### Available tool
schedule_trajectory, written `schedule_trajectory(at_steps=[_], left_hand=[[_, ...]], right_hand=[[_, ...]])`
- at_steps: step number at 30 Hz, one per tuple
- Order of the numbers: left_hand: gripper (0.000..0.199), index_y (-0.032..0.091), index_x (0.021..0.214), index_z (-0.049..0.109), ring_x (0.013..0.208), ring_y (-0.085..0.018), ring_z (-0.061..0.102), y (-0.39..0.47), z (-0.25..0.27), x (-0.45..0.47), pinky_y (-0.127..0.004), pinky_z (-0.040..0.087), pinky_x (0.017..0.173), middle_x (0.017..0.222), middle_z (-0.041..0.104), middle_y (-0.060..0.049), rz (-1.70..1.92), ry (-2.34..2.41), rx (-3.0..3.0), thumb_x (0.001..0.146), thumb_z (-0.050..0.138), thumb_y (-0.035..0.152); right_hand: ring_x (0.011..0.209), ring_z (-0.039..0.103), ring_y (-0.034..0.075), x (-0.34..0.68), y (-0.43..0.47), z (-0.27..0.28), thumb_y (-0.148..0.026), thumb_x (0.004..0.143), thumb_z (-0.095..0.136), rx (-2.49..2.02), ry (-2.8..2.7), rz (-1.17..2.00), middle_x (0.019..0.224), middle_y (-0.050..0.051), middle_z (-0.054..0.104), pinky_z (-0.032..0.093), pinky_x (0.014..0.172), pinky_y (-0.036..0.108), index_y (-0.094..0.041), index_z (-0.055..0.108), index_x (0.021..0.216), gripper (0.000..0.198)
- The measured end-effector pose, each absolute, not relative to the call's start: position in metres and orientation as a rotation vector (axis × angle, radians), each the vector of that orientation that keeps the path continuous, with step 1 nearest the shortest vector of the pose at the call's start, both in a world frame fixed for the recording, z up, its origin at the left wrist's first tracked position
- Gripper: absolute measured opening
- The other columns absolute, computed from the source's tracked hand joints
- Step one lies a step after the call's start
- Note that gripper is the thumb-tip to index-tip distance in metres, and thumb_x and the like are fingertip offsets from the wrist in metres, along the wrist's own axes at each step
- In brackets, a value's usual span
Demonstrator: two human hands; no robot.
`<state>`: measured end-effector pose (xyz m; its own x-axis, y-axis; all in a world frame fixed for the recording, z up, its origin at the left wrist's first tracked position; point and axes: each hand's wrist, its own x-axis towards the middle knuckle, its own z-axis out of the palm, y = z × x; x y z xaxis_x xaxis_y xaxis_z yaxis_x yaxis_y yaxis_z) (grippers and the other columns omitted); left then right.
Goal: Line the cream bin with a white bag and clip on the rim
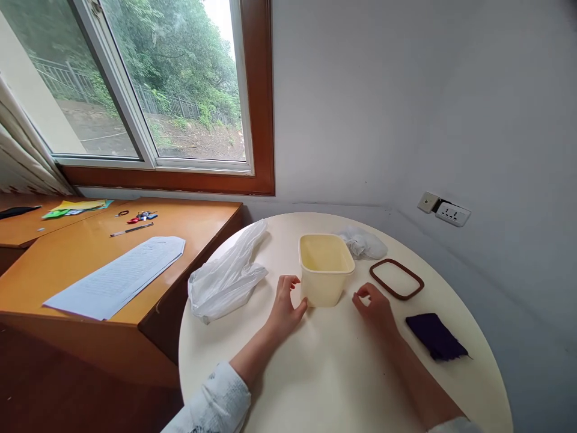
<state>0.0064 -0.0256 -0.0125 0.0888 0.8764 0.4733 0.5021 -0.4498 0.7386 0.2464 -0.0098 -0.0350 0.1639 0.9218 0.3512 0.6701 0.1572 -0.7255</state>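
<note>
A pale yellow plastic bin (pixel 323 288) with a rounded square mouth stands upright on the round cream table. My left hand (pixel 288 305) is at its left side, thumb and fingers apart, with the thumb at the bin's lower corner; whether it touches cannot be told. To the right of the bin, a small gap away, my right hand (pixel 375 310) has loosely curled fingers and nothing visible in them. Beyond that hand lies a brown rounded rectangular frame (pixel 396 296). A folded dark purple cloth (pixel 436 337) rests near my right forearm.
A crumpled white plastic bag (pixel 228 282) lies on the table's left, another whitish bag (pixel 364 243) behind the bin. The wooden desk (pixel 198 222) at left bears papers (pixel 121 276), a pen (pixel 131 230) and keys (pixel 144 216). A wall with sockets (pixel 452 213) borders the table's right.
</note>
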Motion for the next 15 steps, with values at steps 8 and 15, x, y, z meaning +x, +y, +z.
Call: schedule_trajectory(at_steps=[8, 15], left_hand=[[0.022, 0.021, 0.083, 0.051, 0.08, -0.017, 0.052, -0.028, -0.009, -0.002, -0.03, 0.047, 0.068, 0.087, 0.051, -0.003, 1.359, 1.453, 1.977, 0.072, 0.042, 0.005], [0.017, 0.021, 0.09, 0.055, 0.094, -0.021, 0.055, -0.013, 0.023, -0.031, -0.036, 0.047, 0.078, 0.096, 0.053, -0.006, 1.451, 1.612, 1.985, 0.079, 0.043, 0.016]], right_hand=[[0.067, 0.057, 0.019, 0.229, 0.02, -0.043, -0.037, 0.07, 0.048, -1.598, -1.47, 0.566, 0.07, 0.001, 0.061, 0.042, 0.062, 0.03, -0.022, 0.048, 0.066, 0.016], [0.066, 0.057, 0.019, 0.234, 0.019, -0.042, -0.038, 0.068, 0.051, -1.588, -1.436, 0.644, 0.068, 0.002, 0.061, 0.042, 0.062, 0.03, -0.022, 0.049, 0.064, 0.017]])
